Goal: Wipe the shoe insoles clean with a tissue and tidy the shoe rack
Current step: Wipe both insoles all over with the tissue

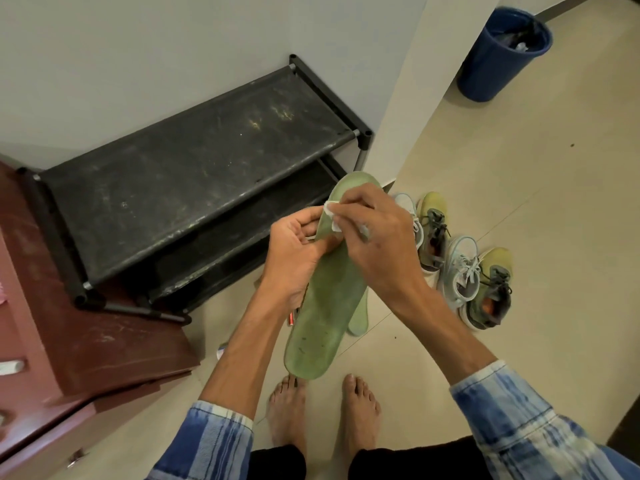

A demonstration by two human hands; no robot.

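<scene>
- Head view: the left hand (294, 252) holds a green insole (325, 317) over the floor (519, 202), its fingers (306, 219) curled round the insole's left edge.
- The right hand (377, 244) pinches a white tissue (331, 216) against the insole's far end, hiding part of it.
- A second insole (359, 317) shows behind the first.
- A dusty black rack (194, 168) stands against the wall.
- Shoes (464, 271) sit on the floor to the right, and a blue bin (495, 64) stands beyond them.

Four shoes (464, 268), seemingly two green insoles (322, 327), one tissue (330, 216), one shoe rack (194, 161), one blue bin (491, 64).
</scene>
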